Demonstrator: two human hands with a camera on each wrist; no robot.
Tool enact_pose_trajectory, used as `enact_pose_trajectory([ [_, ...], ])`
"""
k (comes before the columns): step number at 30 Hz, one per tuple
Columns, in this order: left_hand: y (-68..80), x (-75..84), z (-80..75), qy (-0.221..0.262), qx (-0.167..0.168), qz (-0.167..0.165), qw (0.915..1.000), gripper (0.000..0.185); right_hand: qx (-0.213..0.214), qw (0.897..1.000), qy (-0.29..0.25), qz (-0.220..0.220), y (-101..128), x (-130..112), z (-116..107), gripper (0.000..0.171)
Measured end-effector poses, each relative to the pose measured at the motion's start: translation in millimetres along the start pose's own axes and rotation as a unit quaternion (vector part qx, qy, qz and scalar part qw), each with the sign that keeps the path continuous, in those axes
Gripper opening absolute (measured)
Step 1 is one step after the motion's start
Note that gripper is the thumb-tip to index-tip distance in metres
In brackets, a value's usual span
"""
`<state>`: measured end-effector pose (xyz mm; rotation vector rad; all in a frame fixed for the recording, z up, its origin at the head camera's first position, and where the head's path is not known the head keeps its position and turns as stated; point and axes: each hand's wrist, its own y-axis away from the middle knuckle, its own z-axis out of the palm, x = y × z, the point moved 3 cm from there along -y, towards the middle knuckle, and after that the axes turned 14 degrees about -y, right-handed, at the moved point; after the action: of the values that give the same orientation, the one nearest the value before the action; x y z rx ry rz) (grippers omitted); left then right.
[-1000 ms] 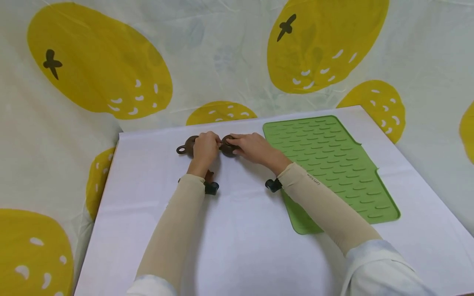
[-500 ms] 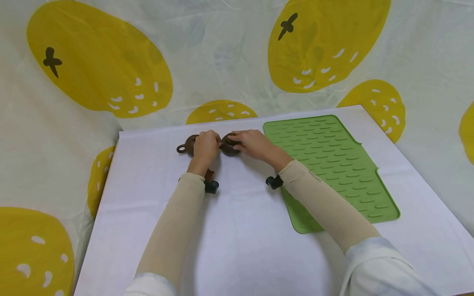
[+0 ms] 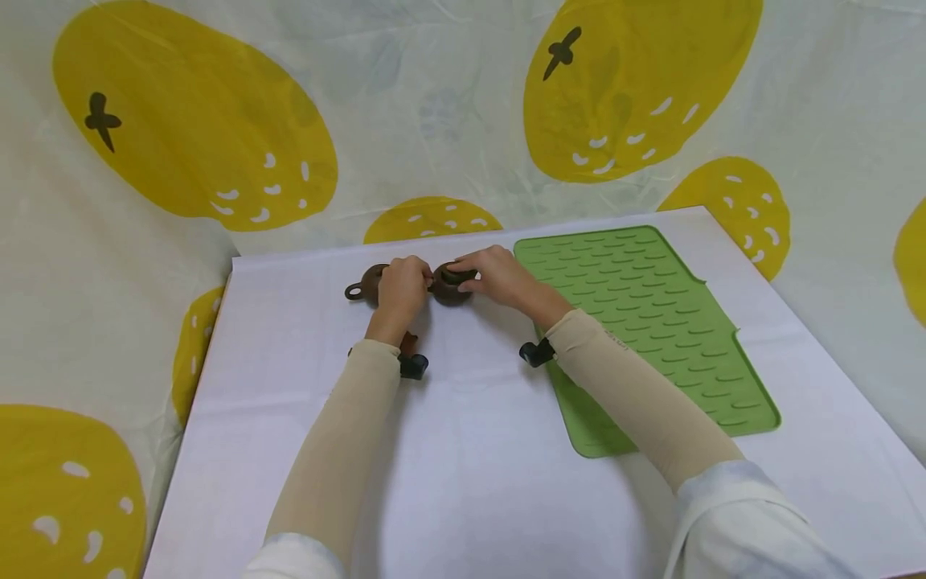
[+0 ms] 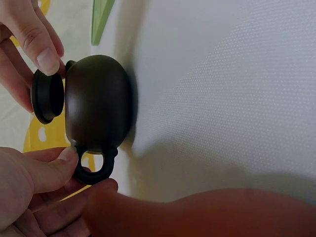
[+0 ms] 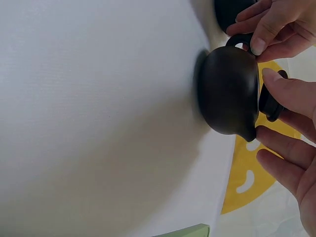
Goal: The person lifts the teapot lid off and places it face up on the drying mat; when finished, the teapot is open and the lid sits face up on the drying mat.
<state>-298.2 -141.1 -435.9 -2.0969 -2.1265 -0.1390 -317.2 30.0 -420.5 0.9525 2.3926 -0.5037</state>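
A small dark brown teapot [image 3: 452, 296] stands upright at the back of the table. My left hand [image 3: 403, 291] pinches its ring handle [image 4: 95, 173] between thumb and fingers. Thumb and fingers of my right hand [image 3: 502, 277] grip the round lid [image 4: 48, 98], which is raised a little off the pot's opening and apart from it. In the right wrist view the spout [image 5: 247, 133] points toward my right fingers. Left of my left hand stands a second brown teapot [image 3: 371, 283], partly hidden by that hand.
A green ridged mat [image 3: 651, 322] lies on the white table [image 3: 477, 482], partly under my right forearm. A reddish-brown object [image 3: 409, 344], blurred in the left wrist view, sits by my left wrist. A fruit-patterned cloth [image 3: 434, 121] hangs behind.
My right hand has risen slightly and shifted right, lifting the lid from the teapot. My left hand has stayed at the handle.
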Motion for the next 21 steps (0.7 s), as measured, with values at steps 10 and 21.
enact_pose_trajectory([
  [10,0.5,0.9,-0.7,0.003,0.002,-0.003,1.0,0.018,0.028,0.999,-0.013,-0.012,4,-2,-8,0.033],
  [21,0.5,0.6,0.1,0.003,0.002,-0.002,1.0,0.018,0.039,0.999,-0.024,-0.03,23,-10,-27,0.031],
])
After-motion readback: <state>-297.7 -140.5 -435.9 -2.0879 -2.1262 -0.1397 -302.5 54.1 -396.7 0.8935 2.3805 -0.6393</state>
